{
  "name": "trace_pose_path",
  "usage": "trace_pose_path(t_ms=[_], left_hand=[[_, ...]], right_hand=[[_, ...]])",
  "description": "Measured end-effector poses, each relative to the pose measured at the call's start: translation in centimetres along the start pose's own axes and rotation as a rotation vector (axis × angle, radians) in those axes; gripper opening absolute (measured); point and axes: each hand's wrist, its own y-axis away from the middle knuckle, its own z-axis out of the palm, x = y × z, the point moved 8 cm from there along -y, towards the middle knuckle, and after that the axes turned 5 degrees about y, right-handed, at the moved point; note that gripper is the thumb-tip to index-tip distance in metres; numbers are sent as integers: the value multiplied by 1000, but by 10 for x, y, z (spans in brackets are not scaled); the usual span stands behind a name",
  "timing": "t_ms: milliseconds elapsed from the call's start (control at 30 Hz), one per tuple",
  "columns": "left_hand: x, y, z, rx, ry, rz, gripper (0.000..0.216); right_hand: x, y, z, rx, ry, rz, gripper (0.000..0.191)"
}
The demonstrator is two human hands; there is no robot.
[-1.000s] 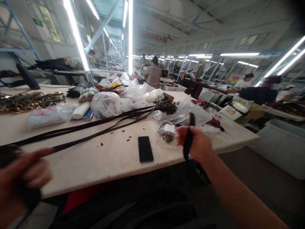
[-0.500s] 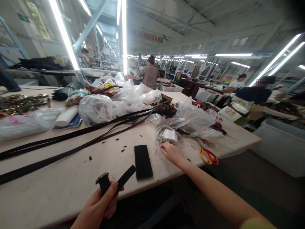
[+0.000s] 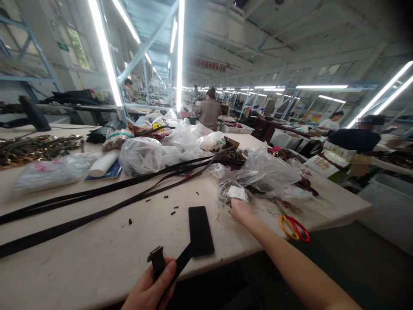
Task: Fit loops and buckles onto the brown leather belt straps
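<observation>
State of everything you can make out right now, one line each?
Left hand: closed around the strap
Strap: held, free end over the phone
Buckle: on the strap's upper end
Right hand: at the small bag, fingertips hidden
Phone: flat, screen dark
Scissors: lying down, open or shut unclear
White roll: rolled up
Lights: lit

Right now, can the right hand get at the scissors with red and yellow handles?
Probably yes: the scissors lie to the right of the right hand, their handles uncovered, though that hand is at the small plastic bag.
</observation>
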Motion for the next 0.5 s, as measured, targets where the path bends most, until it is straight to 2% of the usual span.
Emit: trace_pose_path(t_ms=[67,167,200,267,333,367,433,500], left_hand=[[6,3,0,12,19,5,57],[20,9,4,39,37,50,49],[25,12,6,33,63,69,46],[32,17,14,-5,139,97,40],[33,23,20,-61,205,105,35],[33,26,22,-82,223,107,34],[30,32,21,-84,250,113,32],[27,37,16,-47,283,123,31]], right_hand=[[-11,26,-15,18,-165,-71,6],[-51,73,-26,-39,-451,-210,14],[-69,90,-27,-93,-626,-249,17],[-107,122,-21,-273,-1134,-277,22],[-141,149,-10,-514,-1674,-188,26],[-154,160,-4,-620,-1864,-107,28],[-171,174,8,-747,-2047,52,26],[-178,181,14,-799,-2153,144,24]])
